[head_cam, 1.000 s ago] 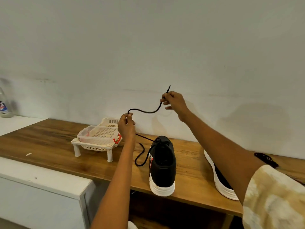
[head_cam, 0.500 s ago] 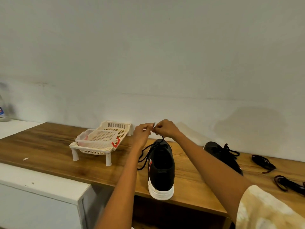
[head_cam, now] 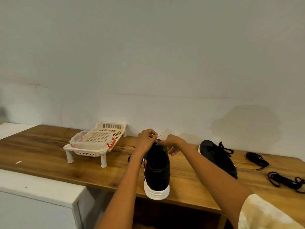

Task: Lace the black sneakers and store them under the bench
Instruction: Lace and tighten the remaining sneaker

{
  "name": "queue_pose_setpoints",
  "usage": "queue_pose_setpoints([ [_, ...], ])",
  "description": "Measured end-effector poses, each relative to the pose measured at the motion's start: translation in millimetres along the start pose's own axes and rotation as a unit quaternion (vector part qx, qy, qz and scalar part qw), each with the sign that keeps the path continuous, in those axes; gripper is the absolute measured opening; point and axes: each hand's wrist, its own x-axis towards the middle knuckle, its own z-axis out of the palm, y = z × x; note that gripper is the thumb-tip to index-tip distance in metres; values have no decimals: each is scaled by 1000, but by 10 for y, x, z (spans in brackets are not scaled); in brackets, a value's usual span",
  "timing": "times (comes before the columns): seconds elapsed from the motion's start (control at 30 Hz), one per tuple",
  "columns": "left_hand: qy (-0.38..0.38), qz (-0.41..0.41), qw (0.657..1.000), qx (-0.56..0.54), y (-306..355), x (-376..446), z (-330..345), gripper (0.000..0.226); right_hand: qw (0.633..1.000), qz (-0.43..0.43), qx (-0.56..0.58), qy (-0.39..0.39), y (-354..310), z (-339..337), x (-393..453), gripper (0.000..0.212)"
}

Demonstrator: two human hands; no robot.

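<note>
Black sneaker (head_cam: 156, 169) stands heel toward the camera at the front edge of the wooden bench (head_cam: 49, 156), directly under and between both hands. Left hand (head_cam: 146, 140) pinches the lace tip (head_cam: 159, 135) above the shoe's front; right hand (head_cam: 172, 143) is right beside it, fingers curled at the eyelet area, seemingly holding the lace or the upper, exact grip hidden. Hands nearly touch. A slack loop of lace (head_cam: 130, 158) hangs off the shoe's left side, below the left wrist.

Second sneaker (head_cam: 217, 156) lies on the bench to the right of the right forearm, laces on it loose and bunched; can't tell if it's fully threaded. Further right, well apart from the hands: two spare dark lace bundles (head_cam: 256, 160) and (head_cam: 285, 180). Left of the left hand: cream plastic rack (head_cam: 94, 146) on legs, clear container resting on it.

Progress judgement: early to mid. First shoe is mid-threading, likely lower eyelets, not tied. Left to do: finish lacing, check the second shoe, move both into the open space below the bench top; neither is stored yet.
</note>
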Motion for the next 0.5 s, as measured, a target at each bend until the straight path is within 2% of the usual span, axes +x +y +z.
queue_pose_setpoints([
  [0.1, -38, 12, 997, 59, 0, -4, 38, 22, 1000, 8, -5, -5, -33, 20, 26, 40],
  [0.23, -54, 15, 994, 97, -11, 11, 30, 17, 998, 27, 33, -39, -74, -93, -2, 46],
  [0.33, -74, 12, 991, 107, -31, -3, 70, 17, 996, 13, 71, -52, -32, -192, -101, 27],
  [0.5, -83, 15, 991, 100, -22, -26, 157, 14, 990, -2, 138, -20, 125, -228, -77, 23],
])
